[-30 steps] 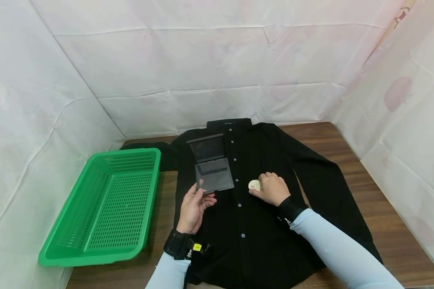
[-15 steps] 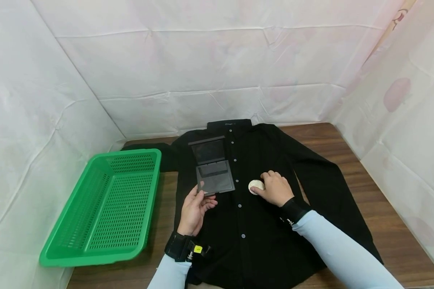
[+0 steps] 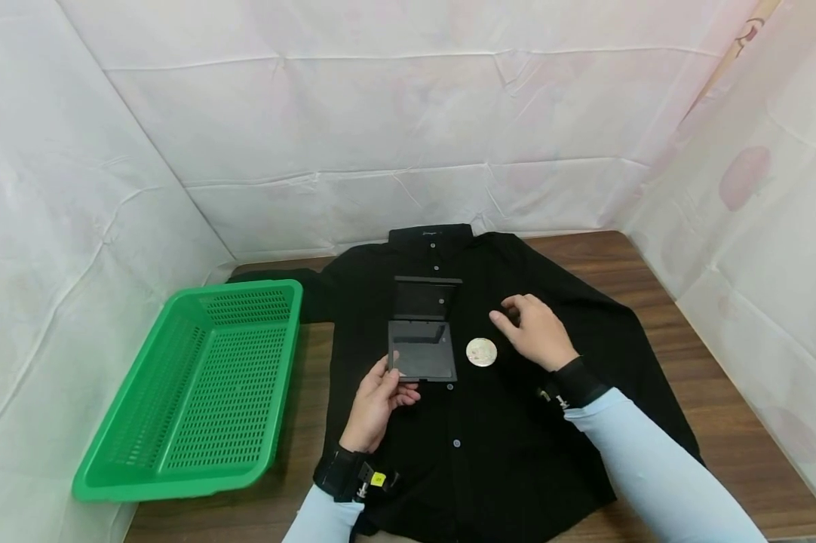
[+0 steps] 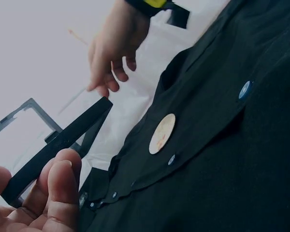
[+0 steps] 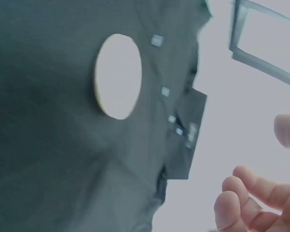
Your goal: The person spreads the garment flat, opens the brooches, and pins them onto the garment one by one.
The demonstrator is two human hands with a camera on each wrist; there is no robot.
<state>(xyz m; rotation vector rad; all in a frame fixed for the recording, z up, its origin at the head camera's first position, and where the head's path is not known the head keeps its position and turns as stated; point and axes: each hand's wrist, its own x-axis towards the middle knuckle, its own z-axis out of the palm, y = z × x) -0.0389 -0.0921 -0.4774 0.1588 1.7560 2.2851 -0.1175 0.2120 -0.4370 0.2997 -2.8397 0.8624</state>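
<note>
Left hand (image 3: 377, 400) pinches near-left corner of hinged case (image 3: 421, 351), stiff black frames, clear panes, lid raised, over black shirt (image 3: 503, 452), buttoned cloth spread nearly flat. Right hand (image 3: 537, 332) holds nothing, thumb and fingers moderately apart. Pale round disc (image 3: 481, 352), smooth rim, lies on shirt between case and right hand, touching neither. Green perforated plastic basket (image 3: 177, 489) left; bare wood-grain table (image 3: 693, 377) past right sleeve, edge rounded.

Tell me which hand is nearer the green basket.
Left. The left hand, holding the open case, is right of the basket; the right hand is farther right, beyond the pale disc.
</note>
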